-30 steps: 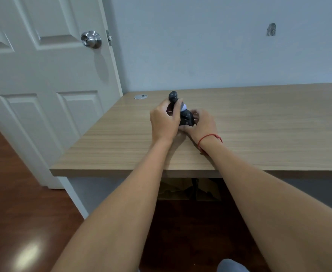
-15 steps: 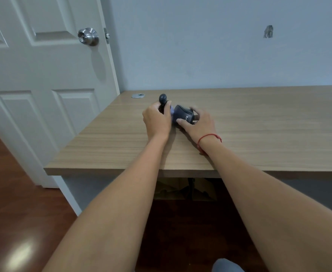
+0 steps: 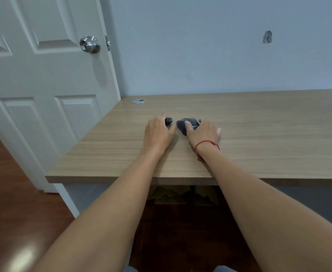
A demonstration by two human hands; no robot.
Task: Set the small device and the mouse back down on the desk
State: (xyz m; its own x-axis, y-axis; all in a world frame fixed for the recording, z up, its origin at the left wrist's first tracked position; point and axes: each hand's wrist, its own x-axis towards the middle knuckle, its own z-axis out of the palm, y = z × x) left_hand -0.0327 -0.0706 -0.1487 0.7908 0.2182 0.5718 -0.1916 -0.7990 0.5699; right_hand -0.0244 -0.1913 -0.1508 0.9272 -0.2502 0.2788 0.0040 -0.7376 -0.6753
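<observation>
Dark grey plastic is seen in both hands in the head view, the only view given. A small rounded dark piece (image 3: 168, 121) is gripped by the left hand (image 3: 157, 132), whose fingers are curled round it so that only its right end shows past the knuckles. Just to the right of it, with a narrow gap between the two, a larger dark grey rounded body (image 3: 184, 125) with pale lettering on its side is held down on the bench (image 3: 259, 122) by the right hand (image 3: 203, 132); the thumb is laid across its near side and the other fingers are curved over its far side. A red string (image 3: 206, 144) is worn round the right wrist. Both hands are placed near the middle of the light wood-grain bench, and both forearms are stretched over its near edge.

At the far left corner of the bench a round silver grommet (image 3: 138, 101) is set into the top, well apart from the hands. A white panelled door (image 3: 43, 85) with a round metal knob (image 3: 89, 44) is seen to the left of the bench, against a pale blue wall (image 3: 200, 55) on which a small dark mark (image 3: 267, 37) is visible at the upper right. Reddish-brown wooden floor (image 3: 14, 193) is seen at the lower left, and some brown cardboard (image 3: 171, 195) is partly seen in the shadow under the bench.
</observation>
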